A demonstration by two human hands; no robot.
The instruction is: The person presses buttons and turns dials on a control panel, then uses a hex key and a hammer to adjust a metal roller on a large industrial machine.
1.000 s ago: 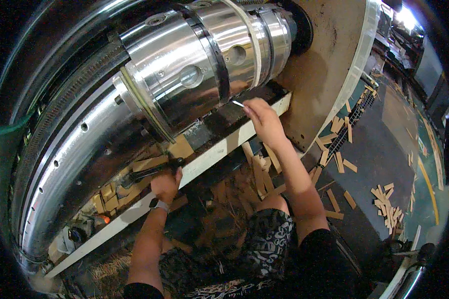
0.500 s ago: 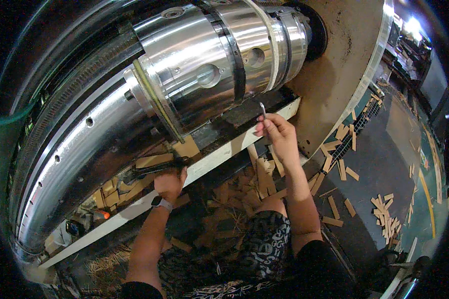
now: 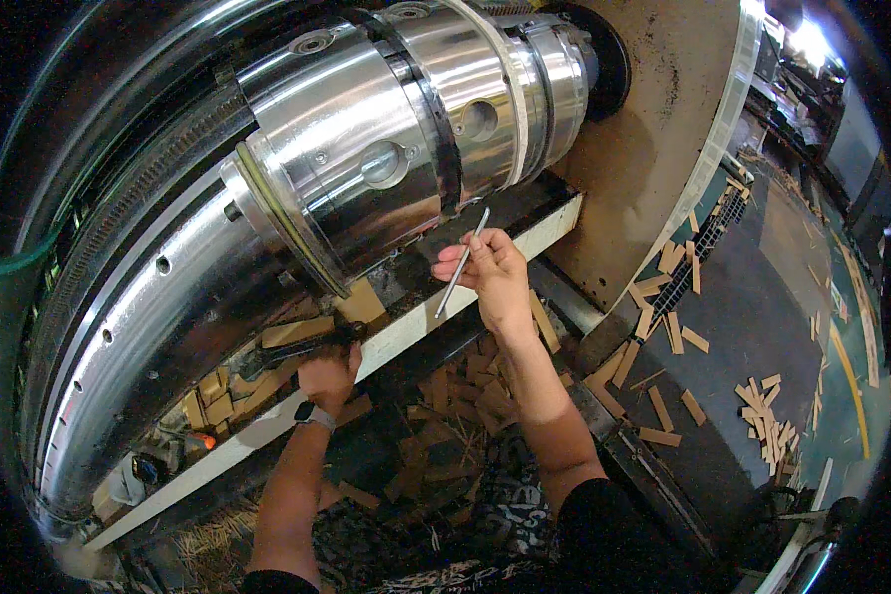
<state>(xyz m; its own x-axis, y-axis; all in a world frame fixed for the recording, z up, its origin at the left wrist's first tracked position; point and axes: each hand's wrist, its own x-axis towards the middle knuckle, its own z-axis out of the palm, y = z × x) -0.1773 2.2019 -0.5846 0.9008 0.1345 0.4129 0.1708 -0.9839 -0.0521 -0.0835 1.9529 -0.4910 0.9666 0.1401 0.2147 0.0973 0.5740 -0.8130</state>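
A thin silver metal rod, by its look a hex key [image 3: 462,262], is pinched between the thumb and fingers of my right hand [image 3: 495,272]. It slants upward, in front of the pale beam and just below the large shiny metal cylinder [image 3: 356,148]. My left hand [image 3: 329,379] rests at the beam farther left, beside a dark, greasy elongated part [image 3: 312,342]. Its fingers are mostly hidden, so what they hold, if anything, does not show. Near that hand, cardboard pieces [image 3: 297,332] lie under the cylinder.
The pale beam [image 3: 396,346] runs diagonally before me. A long curved metal roller [image 3: 168,287] fills the left, and a brown-stained machine side plate [image 3: 653,129] stands at right. Cardboard strips [image 3: 767,426] litter the floor. An orange-tipped tool [image 3: 203,441] lies at lower left.
My right hand has moved left and slightly down with the hex key, which now shows much more of its length. My left hand stays at about the same spot by the beam.
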